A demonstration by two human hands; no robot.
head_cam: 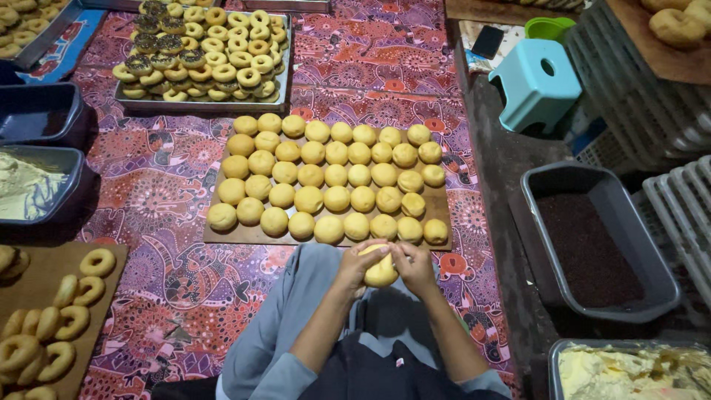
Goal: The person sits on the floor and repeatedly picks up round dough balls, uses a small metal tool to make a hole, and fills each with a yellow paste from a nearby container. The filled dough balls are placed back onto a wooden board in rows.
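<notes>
My left hand point(358, 264) and my right hand point(412, 265) together grip one round golden bun point(381, 272) over my lap, fingers pressed into its top. Just beyond my hands lies a wooden board point(442, 205) covered with several rows of similar round buns point(326, 178). The nearest row of buns is a short reach in front of my knuckles.
A metal tray of topped ring doughnuts point(200, 52) sits at the back. Plain rings lie on a board point(52, 311) at left. Grey tubs hold dark sprinkles point(585, 248), pale cream point(629, 370) and cream point(26, 185). A teal stool point(535, 85) stands at right.
</notes>
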